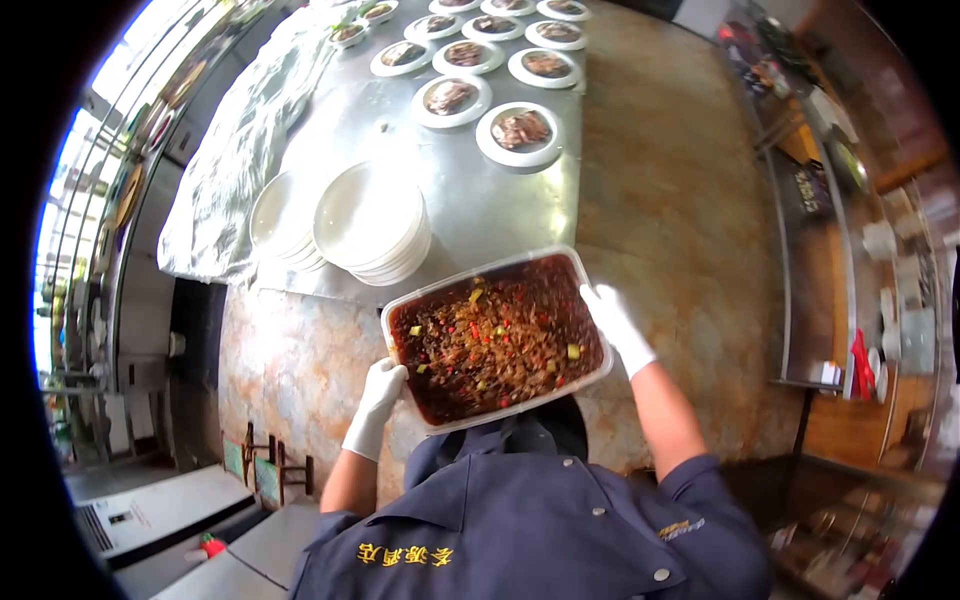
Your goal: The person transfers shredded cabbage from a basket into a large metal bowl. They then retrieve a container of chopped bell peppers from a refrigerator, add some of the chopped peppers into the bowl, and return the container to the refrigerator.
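A clear rectangular plastic tub (500, 340) is held in front of my body, slightly tilted to one side. Dark reddish-brown sauce with red and green-yellow chopped bits fills much of it. My left hand (378, 398), in a white glove, grips the tub's left end near the lower corner. On the right end, my right hand (615, 325), gloved too, closes on the rim. The fingers under the tub are partly hidden. Just beyond the tub, a stack of white plates (372, 222) stands on the steel table (500, 215), with a shorter plate stack (285, 220) beside it.
Several white plates of sliced meat, one a near plate (520, 135), stand in rows along the table. Clear plastic sheeting (235, 150) covers the table's left side. A shelf unit (815, 250) runs along the right; a white appliance (160, 510) sits at lower left.
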A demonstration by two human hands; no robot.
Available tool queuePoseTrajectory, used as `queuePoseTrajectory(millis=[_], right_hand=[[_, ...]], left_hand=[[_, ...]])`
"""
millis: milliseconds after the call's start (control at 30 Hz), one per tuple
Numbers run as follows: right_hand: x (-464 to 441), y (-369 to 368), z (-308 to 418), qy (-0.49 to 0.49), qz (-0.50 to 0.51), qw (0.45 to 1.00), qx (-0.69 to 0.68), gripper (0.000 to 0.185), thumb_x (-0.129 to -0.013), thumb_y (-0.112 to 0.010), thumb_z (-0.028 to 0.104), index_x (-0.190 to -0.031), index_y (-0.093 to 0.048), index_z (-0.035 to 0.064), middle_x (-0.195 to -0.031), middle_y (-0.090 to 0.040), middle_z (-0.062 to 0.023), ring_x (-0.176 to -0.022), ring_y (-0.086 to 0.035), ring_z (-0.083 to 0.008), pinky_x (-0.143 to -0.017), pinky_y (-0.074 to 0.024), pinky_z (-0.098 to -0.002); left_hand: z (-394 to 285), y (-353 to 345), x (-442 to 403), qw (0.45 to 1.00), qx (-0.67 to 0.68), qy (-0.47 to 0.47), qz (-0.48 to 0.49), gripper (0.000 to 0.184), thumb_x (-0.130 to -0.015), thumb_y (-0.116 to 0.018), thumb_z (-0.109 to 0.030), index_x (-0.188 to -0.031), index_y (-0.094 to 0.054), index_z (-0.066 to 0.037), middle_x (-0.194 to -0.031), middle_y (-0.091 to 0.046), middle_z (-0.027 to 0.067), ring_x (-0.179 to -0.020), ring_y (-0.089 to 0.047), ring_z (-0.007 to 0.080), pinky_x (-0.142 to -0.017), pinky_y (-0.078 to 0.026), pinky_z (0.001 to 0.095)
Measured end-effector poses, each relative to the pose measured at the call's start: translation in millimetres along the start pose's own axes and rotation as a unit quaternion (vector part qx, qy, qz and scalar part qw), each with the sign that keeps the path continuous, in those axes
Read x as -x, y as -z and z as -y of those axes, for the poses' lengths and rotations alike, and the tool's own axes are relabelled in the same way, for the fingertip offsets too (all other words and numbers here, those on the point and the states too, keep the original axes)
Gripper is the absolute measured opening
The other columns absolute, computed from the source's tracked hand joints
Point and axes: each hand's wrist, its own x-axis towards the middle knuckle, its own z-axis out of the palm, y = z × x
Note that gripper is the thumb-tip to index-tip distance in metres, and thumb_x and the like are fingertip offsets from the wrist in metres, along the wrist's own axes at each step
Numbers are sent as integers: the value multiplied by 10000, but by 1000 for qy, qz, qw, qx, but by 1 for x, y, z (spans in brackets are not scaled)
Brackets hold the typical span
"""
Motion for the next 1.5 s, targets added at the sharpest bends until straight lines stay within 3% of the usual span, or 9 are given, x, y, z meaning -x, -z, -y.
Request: queuePoseTrajectory(millis=[200,400,567,733,967,1100,1300,1333,1500], right_hand=[[-25,61,180,134,67,978,146,502,-959,-639,482,-830,-666,-2,-861,-680,-265,-777,-645,-431,-712,-486,-497],[-45,60,327,152,141,959,196,396,-991,-648,382,-839,-642,16,-844,-670,-218,-742,-591,-373,-766,-511,-460],[-39,58,336,318,-48,943,90,271,-1014,-622,278,-1085,-701,28,-986,-707,-177,-910,-696,-272,-810,-542,-389],[63,123,261,192,-174,961,-100,212,-1013,-634,109,-1184,-693,-1,-1028,-728,-79,-936,-675,-148,-868,-531,-290],[436,84,92,-283,-204,931,-108,209,-965,-672,244,-1040,-721,56,-919,-724,-96,-869,-669,-191,-817,-520,-343],[746,-61,100,-522,-219,824,-19,329,-928,-612,333,-1020,-751,49,-1011,-739,-185,-937,-692,-321,-873,-525,-400],[1044,-332,212,-670,-476,393,-413,311,-1001,-571,351,-906,-719,94,-872,-731,-61,-790,-702,-271,-622,-509,-427],[1084,-382,229,-508,-510,401,-567,306,-1011,-562,355,-953,-713,95,-893,-730,-56,-789,-697,-261,-625,-513,-420],[1071,-362,365,-526,-671,-16,-522,337,-1037,-535,361,-1154,-639,62,-994,-697,-102,-772,-655,-234,-689,-544,-422]], left_hand=[[7,-9,124,969,233,72,-27,149,-829,-586,-84,-959,-624,-22,-848,-651,99,-683,-656,223,-604,-570,377],[-79,-8,238,899,415,132,47,312,-954,-654,-131,-1228,-594,7,-1131,-687,152,-916,-688,248,-767,-577,362],[-101,-12,268,897,399,173,75,413,-954,-714,-175,-1304,-581,-2,-1231,-680,115,-1045,-665,226,-913,-536,377],[-86,20,257,908,318,130,240,476,-932,-718,-144,-1356,-582,27,-1316,-659,122,-1151,-640,217,-1016,-482,327],[17,15,116,848,-263,-73,455,315,-906,-611,-184,-1140,-712,1,-1026,-711,111,-957,-659,216,-887,-512,352],[125,-25,72,572,-361,-363,641,405,-1024,-523,-395,-995,-764,-71,-865,-695,107,-858,-671,208,-799,-528,399],[66,-109,189,549,-527,-26,648,321,-978,-600,-364,-1029,-690,-60,-880,-666,89,-796,-658,197,-671,-502,346],[65,-121,213,547,-540,-9,640,314,-971,-613,-358,-1035,-678,-58,-882,-661,86,-786,-656,195,-650,-497,338],[61,-141,346,577,-589,17,566,207,-921,-647,-314,-877,-619,-113,-730,-583,25,-594,-574,140,-482,-392,276]])
